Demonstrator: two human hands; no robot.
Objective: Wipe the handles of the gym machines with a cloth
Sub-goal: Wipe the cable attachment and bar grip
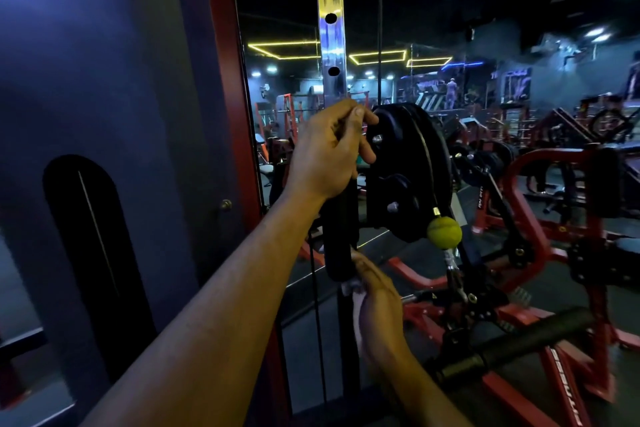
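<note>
Head view, writing: white lettering runs along the red frame tube (pixel 568 388) at lower right; it looks like "FITNESS", though I can't read it for sure. More lettering on a red post further back is too blurred to make out.
Head view, left hand: the left hand (pixel 330 152) is up high, fingers curled round the top of the black handle (pixel 341 239), right beside the black pulley wheel (pixel 412 170).
Head view, right hand: the right hand (pixel 377 302) is lower, fingers bunched, pinching the cloth (pixel 356 291) against the handle's bottom end.
Head view, cloth: pale, crumpled, mostly hidden by the fingers; it sits directly below the left hand.
Head view, handle: dark, padded, hanging upright.
Head view, nearby: a yellow-green ball (pixel 444 232) hangs on the cable just right of the wheel.
</note>
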